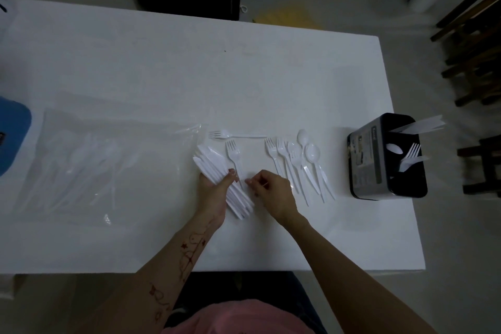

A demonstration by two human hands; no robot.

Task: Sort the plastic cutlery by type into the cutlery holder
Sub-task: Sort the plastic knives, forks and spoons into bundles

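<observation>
left hand (214,187) grips knife bundle (222,179) | right hand (271,190) fingers curled at bundle, pinch unclear | square handles before lifting | loose forks/spoons (298,163) 2 o'clock | cutlery holder (363,160) 3 o'clock, table (162,62) edge

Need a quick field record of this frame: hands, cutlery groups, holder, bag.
left hand: grips a bundle of knives
right hand: fingers curled beside the bundle; what it pinches is unclear
loose forks: two on the table above the hands
forks and spoons group: lying right of the hands
cutlery holder: far right, already holds knives, a spoon, forks
plastic bag: left, more cutlery inside
</observation>
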